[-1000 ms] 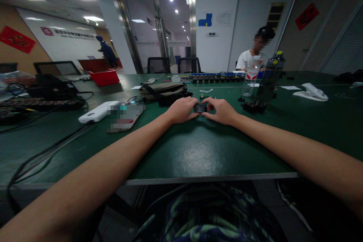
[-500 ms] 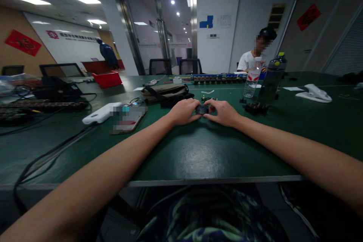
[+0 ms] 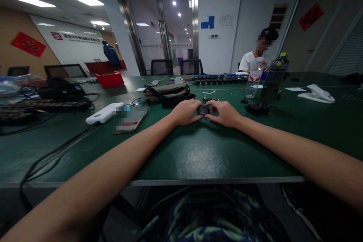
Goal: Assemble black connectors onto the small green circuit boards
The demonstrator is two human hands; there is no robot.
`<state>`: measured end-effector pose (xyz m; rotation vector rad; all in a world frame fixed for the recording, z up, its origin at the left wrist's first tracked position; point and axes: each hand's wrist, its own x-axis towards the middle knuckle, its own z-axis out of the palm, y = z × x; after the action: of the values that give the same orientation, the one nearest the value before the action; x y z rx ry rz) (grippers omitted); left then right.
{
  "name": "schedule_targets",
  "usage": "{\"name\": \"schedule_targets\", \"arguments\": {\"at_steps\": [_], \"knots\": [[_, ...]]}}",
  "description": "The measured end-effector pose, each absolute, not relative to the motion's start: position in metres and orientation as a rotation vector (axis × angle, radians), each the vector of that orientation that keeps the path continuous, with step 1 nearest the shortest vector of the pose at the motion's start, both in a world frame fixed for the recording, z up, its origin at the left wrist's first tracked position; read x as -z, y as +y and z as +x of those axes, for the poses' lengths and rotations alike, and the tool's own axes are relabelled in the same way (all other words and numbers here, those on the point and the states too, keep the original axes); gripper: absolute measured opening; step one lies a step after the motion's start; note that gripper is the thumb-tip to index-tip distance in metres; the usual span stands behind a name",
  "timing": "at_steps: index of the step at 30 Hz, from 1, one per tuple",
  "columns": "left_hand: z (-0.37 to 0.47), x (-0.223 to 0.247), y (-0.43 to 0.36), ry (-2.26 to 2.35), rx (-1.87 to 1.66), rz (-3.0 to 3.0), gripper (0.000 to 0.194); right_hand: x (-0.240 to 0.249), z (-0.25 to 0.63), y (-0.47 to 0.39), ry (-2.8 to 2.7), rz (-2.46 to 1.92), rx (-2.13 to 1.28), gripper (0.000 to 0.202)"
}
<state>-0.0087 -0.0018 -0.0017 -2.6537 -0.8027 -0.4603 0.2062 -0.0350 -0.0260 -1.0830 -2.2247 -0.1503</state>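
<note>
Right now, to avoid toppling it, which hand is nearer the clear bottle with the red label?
Right. The right hand is left of the clear bottle and nearer the camera, not touching it; the left hand is farther left.

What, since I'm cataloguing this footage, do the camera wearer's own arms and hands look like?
The left arm and right arm are bare, no sleeves in view. The left hand and right hand are ungloved. No watch, bracelet or attached cable shows; smaller markings can't be made out. A dark garment with a greenish pattern shows below.
</note>
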Motion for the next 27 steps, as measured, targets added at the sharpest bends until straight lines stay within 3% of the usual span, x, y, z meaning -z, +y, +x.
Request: {"name": "schedule_targets", "arguments": {"at_steps": [27], "knots": [[-0.0087,0.0009,-0.0024,-0.792,0.447,-2.620,0.030,0.0260,0.2063,-0.0343,-2.226,-1.080,0.163,0.033]]}}
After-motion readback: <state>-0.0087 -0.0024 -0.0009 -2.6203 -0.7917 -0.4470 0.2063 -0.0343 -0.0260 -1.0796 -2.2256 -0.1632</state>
